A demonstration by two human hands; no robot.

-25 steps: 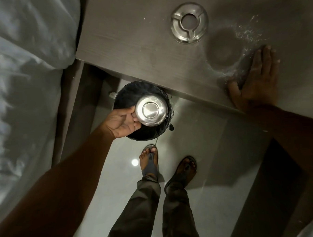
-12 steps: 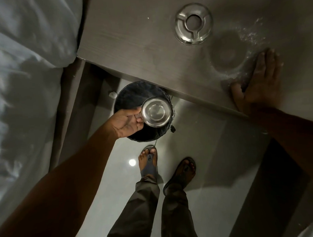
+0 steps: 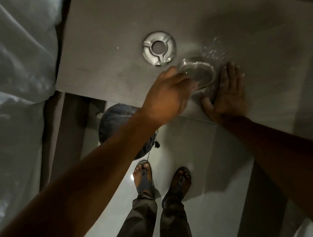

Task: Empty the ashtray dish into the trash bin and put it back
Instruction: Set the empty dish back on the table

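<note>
Your left hand [image 3: 166, 96] grips the near rim of the ashtray dish [image 3: 196, 72], a shiny round metal bowl blurred by motion, over the bench [image 3: 103, 49] between the ring-shaped ashtray lid [image 3: 159, 48] and your right hand [image 3: 228, 92]. That right hand lies flat with fingers spread on the bench. Your left fingers are hidden under the hand, and whether the dish touches the bench is unclear. Pale ash dust [image 3: 212, 50] speckles the grey surface. The black-lined trash bin [image 3: 116, 118] sits below on the glossy floor [image 3: 197, 143], half covered by your forearm.
</note>
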